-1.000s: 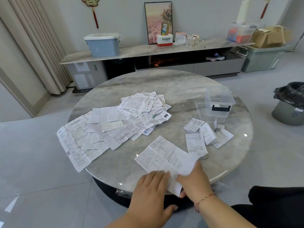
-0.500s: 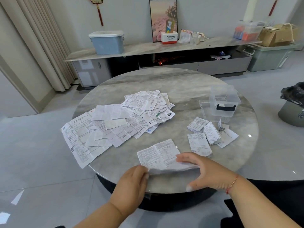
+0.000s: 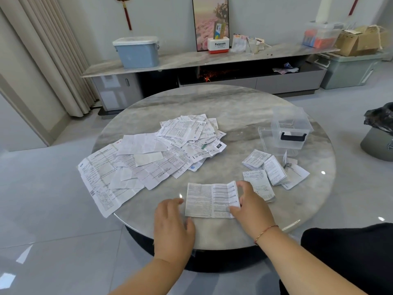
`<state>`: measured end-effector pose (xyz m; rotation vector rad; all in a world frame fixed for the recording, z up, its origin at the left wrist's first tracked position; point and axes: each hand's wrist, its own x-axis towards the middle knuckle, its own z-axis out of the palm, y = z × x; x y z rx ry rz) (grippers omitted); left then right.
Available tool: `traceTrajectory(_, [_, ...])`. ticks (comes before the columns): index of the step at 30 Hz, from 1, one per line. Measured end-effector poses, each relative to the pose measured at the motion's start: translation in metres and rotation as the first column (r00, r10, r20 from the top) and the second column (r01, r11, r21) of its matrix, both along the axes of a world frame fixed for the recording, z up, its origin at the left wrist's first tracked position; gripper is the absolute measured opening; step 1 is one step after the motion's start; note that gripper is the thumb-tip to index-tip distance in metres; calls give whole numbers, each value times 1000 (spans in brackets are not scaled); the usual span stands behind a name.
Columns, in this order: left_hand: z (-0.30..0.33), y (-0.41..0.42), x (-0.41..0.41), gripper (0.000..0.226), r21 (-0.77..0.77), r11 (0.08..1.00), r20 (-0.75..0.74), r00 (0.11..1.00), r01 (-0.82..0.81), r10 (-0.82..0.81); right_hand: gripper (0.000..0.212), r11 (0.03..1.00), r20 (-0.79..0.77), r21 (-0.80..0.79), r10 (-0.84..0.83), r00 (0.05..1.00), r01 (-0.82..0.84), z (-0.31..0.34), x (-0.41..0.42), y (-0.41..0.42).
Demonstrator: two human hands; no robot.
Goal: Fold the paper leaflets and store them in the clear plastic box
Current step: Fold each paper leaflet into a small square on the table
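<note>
My right hand (image 3: 251, 206) curls over the right edge of the folded leaflet (image 3: 210, 200), thumb and fingers pinching that edge where the fold lifts a little. My left hand (image 3: 172, 226) lies flat and relaxed at the leaflet's left edge, fingertips touching the paper's side and holding nothing. The leaflet rests near the front rim of the round marble table (image 3: 234, 107), printed side up.

Just right of that leaflet, partly behind my right hand, sits a small group of folded leaflets (image 3: 266, 167). Beyond those, farther from me, stands the clear plastic box (image 3: 291, 129) with a black handle, upright, its lid (image 3: 263, 137) apparently lying just beside it. To the left of and behind the leaflet I hold, a loose heap of unfolded leaflets (image 3: 153, 154) spreads toward the table's left rim, with one long sheet overhanging it.
</note>
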<state>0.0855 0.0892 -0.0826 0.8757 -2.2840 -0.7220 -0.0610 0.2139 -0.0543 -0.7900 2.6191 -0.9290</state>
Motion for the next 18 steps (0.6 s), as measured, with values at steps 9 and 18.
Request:
traceTrajectory(9, [-8,18,1,60,-194,822,257,837,535,-483,46,969,531,-116,-125,838,218,10,36,5])
traceTrajectory(18, [-7,9,10,8,-132,907,18,916,399,-400,76,895,269,-191,444,855,-404,39,-7,38])
